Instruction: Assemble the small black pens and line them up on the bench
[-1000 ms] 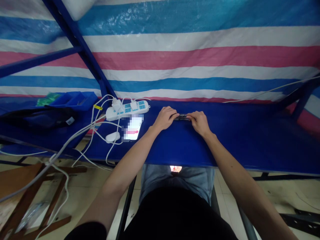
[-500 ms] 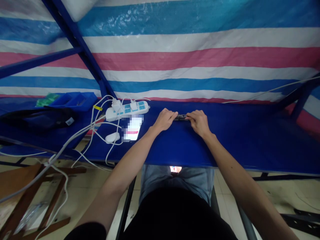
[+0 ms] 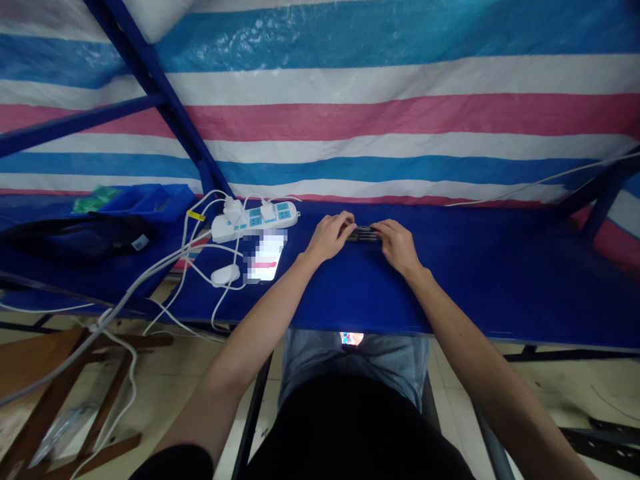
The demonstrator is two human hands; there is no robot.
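Observation:
A small dark elongated object lies on the blue table top, held between both hands. My left hand grips its left end with curled fingers. My right hand pinches its right end, fingers closed over it. What the dark object is cannot be made out; most of it is hidden by the fingers.
A white power strip with plugged chargers and white cables sits left of my hands, beside a lit phone. Further left are a black bag and blue bins. A striped tarp hangs behind. A wooden stool stands lower left.
Both hands stay on the dark object; the fingers have shifted slightly and closed in a little over it. Nothing else has moved.

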